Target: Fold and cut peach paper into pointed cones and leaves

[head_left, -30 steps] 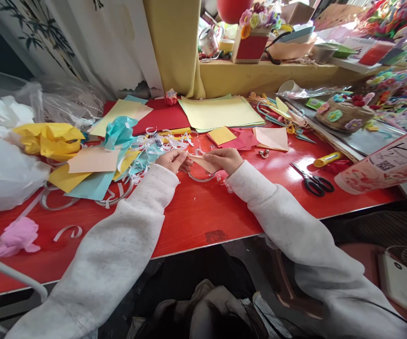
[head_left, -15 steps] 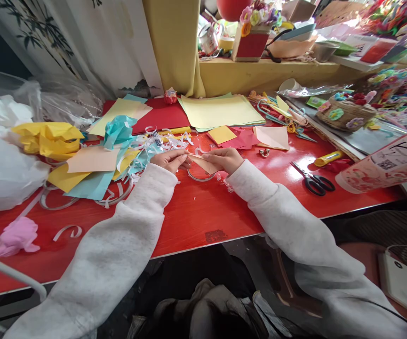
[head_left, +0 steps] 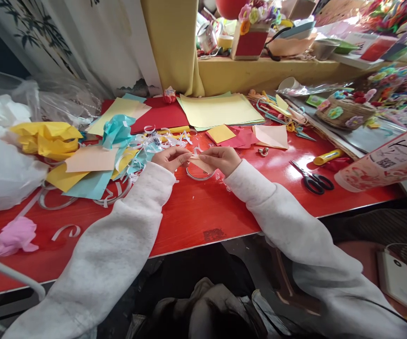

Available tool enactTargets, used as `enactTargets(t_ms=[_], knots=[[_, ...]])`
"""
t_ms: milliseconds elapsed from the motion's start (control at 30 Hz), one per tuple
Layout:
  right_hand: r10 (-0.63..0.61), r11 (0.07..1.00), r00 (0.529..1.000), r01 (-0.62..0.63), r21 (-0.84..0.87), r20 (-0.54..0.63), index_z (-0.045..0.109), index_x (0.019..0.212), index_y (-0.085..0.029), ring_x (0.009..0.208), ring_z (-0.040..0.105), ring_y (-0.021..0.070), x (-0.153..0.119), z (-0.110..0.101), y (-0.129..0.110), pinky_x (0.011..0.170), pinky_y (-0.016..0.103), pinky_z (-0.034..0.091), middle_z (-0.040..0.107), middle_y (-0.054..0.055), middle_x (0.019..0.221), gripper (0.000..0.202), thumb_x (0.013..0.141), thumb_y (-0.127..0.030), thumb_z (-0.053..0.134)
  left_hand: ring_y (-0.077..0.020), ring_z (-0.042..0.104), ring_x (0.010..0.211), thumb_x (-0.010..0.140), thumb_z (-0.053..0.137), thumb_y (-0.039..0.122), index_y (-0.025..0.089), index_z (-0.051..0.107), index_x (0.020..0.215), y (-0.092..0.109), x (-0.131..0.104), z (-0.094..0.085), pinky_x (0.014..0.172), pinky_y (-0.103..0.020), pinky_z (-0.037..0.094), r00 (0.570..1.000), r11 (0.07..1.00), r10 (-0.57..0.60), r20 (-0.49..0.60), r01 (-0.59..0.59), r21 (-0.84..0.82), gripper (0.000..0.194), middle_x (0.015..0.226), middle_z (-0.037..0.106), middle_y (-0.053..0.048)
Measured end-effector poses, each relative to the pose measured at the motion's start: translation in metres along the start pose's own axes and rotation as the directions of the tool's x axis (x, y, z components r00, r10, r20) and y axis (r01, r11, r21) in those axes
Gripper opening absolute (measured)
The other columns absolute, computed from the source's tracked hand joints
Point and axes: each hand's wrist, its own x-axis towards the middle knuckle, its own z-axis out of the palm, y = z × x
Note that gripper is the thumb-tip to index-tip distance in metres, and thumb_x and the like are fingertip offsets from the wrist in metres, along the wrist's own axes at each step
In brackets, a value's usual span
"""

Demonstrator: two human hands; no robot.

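A small peach paper (head_left: 202, 165) is pinched between my two hands above the red table (head_left: 203, 212). The fingers of my left hand (head_left: 171, 158) are closed on its left end. My right hand (head_left: 223, 159) grips the right end, its fingers covering part of the paper. Just beneath the paper lies a tape roll or ring (head_left: 196, 177). White and blue paper shreds (head_left: 150, 146) are heaped beside my left hand. Past my right hand are a yellow square (head_left: 220, 133), red paper pieces (head_left: 243, 137) and a peach sheet (head_left: 273, 136).
Black scissors (head_left: 312, 180), a yellow tube (head_left: 327, 157) and a lying paper cup (head_left: 376, 160) are at the right. Yellow sheets (head_left: 222, 110) lie at the back. Crumpled yellow paper (head_left: 48, 140), a white bag (head_left: 5, 169) and pink crumpled paper (head_left: 15, 236) occupy the left.
The peach paper has turned slightly and less of it shows between my hands. My right hand has moved a little to the left, and the whole view has shifted slightly.
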Motion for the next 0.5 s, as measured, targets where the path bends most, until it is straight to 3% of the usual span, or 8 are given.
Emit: enactTargets(t_ms=[200, 367, 500], knots=[[-0.105, 0.979, 0.994, 0.106, -0.177, 0.012, 0.061, 0.076, -0.010, 0.062, 0.053, 0.0118, 0.002, 0.002, 0.010, 0.055, 0.022, 0.041, 0.060, 0.003, 0.067, 0.026, 0.065, -0.032, 0.055, -0.0096, 0.052, 0.043, 0.059, 0.061, 0.043, 0.011, 0.062, 0.069, -0.008, 0.002, 0.001, 0.046, -0.023, 0.044, 0.994, 0.993, -0.070, 0.089, 0.061, 0.100, 0.033, 0.054, 0.057, -0.001], [-0.128, 0.959, 0.991, 0.134, -0.250, 0.038, 0.063, 0.081, -0.011, 0.068, 0.055, 0.0144, 0.003, 0.003, 0.014, 0.060, 0.024, 0.043, 0.062, 0.005, 0.073, 0.030, 0.067, -0.035, 0.053, -0.0091, 0.051, 0.042, 0.061, 0.060, 0.041, 0.014, 0.060, 0.067, -0.006, -0.001, 0.003, 0.044, -0.021, 0.041, 0.996, 0.983, -0.082, 0.030, 0.076, 0.169, 0.028, 0.053, 0.057, -0.001], [-0.112, 0.940, 0.990, 0.134, -0.313, 0.087, 0.063, 0.089, -0.012, 0.072, 0.056, 0.0150, 0.001, 0.000, 0.010, 0.064, 0.024, 0.043, 0.063, 0.004, 0.078, 0.037, 0.069, -0.040, 0.050, -0.0089, 0.049, 0.045, 0.066, 0.056, 0.037, 0.017, 0.061, 0.067, -0.001, -0.004, 0.003, 0.048, -0.020, 0.038, 0.998, 0.922, 0.020, -0.057, 0.004, 0.387, 0.021, 0.053, 0.057, 0.001]])
